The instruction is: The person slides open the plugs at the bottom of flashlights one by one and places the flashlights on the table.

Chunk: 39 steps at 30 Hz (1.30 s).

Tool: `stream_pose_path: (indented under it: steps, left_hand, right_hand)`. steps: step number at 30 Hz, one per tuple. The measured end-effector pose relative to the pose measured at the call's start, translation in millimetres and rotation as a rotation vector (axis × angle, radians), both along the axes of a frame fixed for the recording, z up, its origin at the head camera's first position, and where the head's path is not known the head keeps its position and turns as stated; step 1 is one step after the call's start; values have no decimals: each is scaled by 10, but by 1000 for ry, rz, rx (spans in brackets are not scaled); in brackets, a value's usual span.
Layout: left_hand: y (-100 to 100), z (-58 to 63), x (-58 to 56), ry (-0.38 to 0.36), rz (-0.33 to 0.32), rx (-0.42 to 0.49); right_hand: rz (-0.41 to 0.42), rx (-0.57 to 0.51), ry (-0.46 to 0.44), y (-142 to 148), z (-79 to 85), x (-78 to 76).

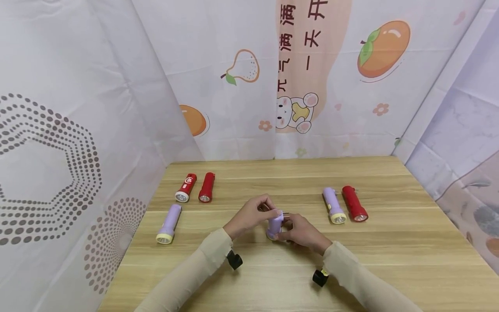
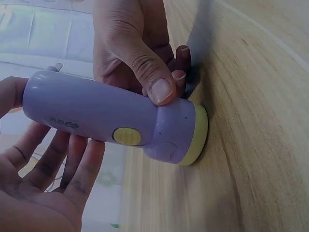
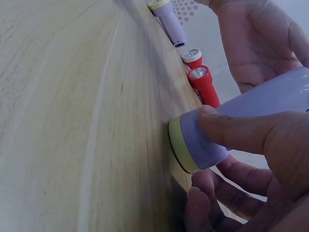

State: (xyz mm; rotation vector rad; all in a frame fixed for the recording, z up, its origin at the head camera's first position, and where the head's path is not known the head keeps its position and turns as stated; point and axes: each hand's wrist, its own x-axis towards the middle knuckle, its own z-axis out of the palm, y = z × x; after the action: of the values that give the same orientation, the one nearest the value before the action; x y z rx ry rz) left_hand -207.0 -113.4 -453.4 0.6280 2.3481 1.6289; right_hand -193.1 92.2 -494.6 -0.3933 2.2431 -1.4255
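- Pinches the top end of an upright purple flashlight [image 1: 275, 223] between thumb and fingertips of the left hand [image 1: 254, 216]; closed down only to the flashlight's width;
- Grips lower down with the right hand [image 1: 302, 232], thumb on the neck, fingers bent round behind;
- Rests the flashlight's yellow rim [image 2: 200, 135] down on the wooden table [image 1: 277, 277], between both hands; shows a yellow switch [image 2: 127, 136] on the body, metal prongs [image 2: 59, 66] near the top;
- Off to the left, lenses toward the near side: a second purple flashlight [image 1: 170, 223]; beyond, side by side, a white-rimmed red flashlight [image 1: 186, 187] and a plain red flashlight [image 1: 207, 187];
- Off to the right, side by side: a third purple flashlight [image 1: 333, 205] and another red flashlight [image 1: 354, 203]
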Motion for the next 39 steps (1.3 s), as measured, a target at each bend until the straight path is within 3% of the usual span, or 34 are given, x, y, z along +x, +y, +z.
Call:
stream_pose_path:
  steps: [16, 31, 39]
  left_hand:
    - [-63, -82, 41, 52, 12, 23]
    - [-113, -98, 151, 51, 35, 87]
    - [-117, -119, 171, 92, 40, 86]
  right_hand:
    - [24, 13, 12, -11, 5, 34]
    - [46, 12, 107, 26, -28, 61]
    - [35, 26, 220, 44, -117, 99]
